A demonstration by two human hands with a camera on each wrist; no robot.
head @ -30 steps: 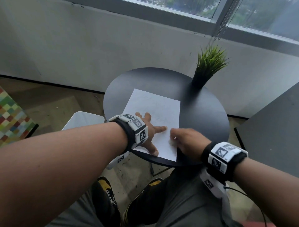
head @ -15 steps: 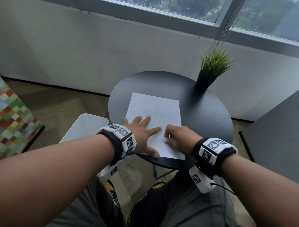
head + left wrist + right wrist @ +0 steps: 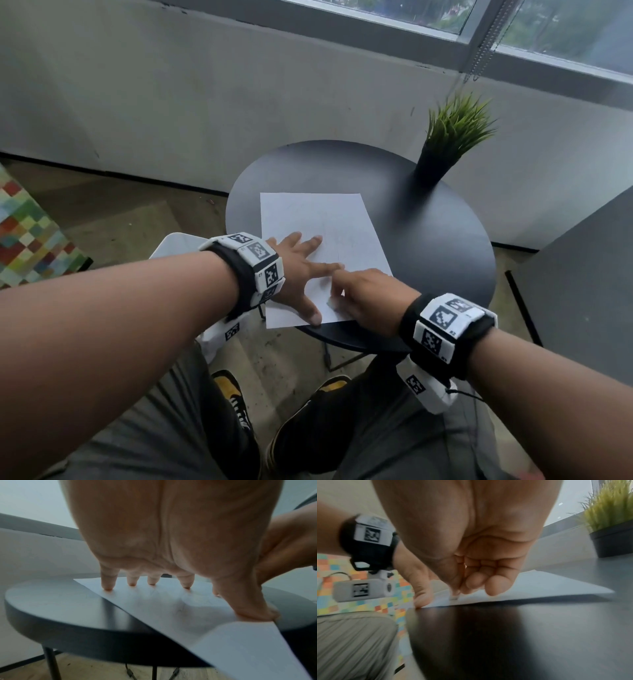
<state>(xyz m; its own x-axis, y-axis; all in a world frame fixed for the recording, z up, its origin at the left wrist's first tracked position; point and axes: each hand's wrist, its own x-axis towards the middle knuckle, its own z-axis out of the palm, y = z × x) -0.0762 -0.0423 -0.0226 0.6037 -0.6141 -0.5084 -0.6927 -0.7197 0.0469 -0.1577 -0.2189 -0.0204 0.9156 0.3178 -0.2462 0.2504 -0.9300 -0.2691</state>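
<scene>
A white sheet of paper (image 3: 318,219) with faint pencil marks lies on a round black table (image 3: 428,246); its near left corner overhangs the table edge. My left hand (image 3: 298,263) lies spread on the sheet, with fingertips (image 3: 108,586) and thumb pressing down on the paper (image 3: 154,601). My right hand (image 3: 363,298) sits just to the right, fingers curled. It pinches a small white eraser-like piece (image 3: 454,598) against the paper (image 3: 539,585) near its front edge. The piece (image 3: 331,303) barely shows in the head view.
A potted grass plant (image 3: 452,137) stands at the table's far right, also in the right wrist view (image 3: 607,520). A white stool (image 3: 174,243) and a checkered cushion (image 3: 27,233) are to the left. A dark grey surface (image 3: 582,274) lies to the right.
The sheet has turned a little anticlockwise on the table. My left hand has slid further up it, and my right hand has moved left, close to the left index finger.
</scene>
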